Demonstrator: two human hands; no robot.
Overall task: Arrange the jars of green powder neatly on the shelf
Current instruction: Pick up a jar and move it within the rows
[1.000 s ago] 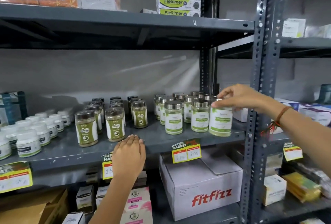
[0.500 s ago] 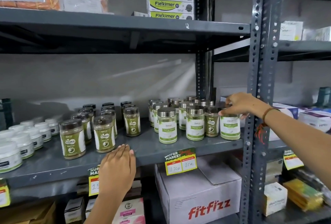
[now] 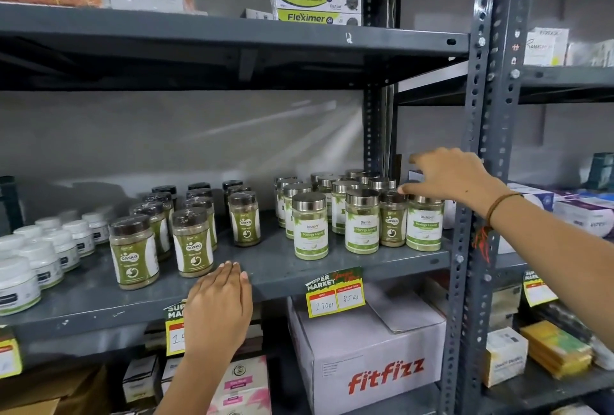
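Two bare hands reach toward a grey metal shelf (image 3: pixel 272 268) stocked with jars, seen from the person's own head height.

Taking the silver-lidded jars of green powder (image 3: pixel 310 227) as the landmark: they stand upright in a cluster on the right half of the shelf. Three of them form the front row, each with a white and green label; behind them at least eight more silver lids show, packed too tightly for a firm count. One brown-lidded jar (image 3: pixel 392 222) with a dark green label stands in that front row, between the second and third silver-lidded jars and touching both.

The right hand (image 3: pixel 452 175) hovers above the right end of this cluster, fingers spread and loosely curled, gripping nothing. Its thumb tip is at the lid of the rightmost jar (image 3: pixel 425 225); whether it touches is unclear. A brown cord bracelet (image 3: pixel 498 205) circles the wrist.

Left of the cluster, three rows of brown-lidded jars (image 3: pixel 134 253) run back into the shelf, about eleven in all. Further left again stand about nine white tubs (image 3: pixel 18 280).

The left hand (image 3: pixel 217 308) lies flat, fingers together, against the shelf's front edge, left of the cluster and below it, holding nothing.

Directly below the cluster hangs a yellow price tag (image 3: pixel 335 296), and under that sits one white carton (image 3: pixel 368 355) printed "fitfizz".
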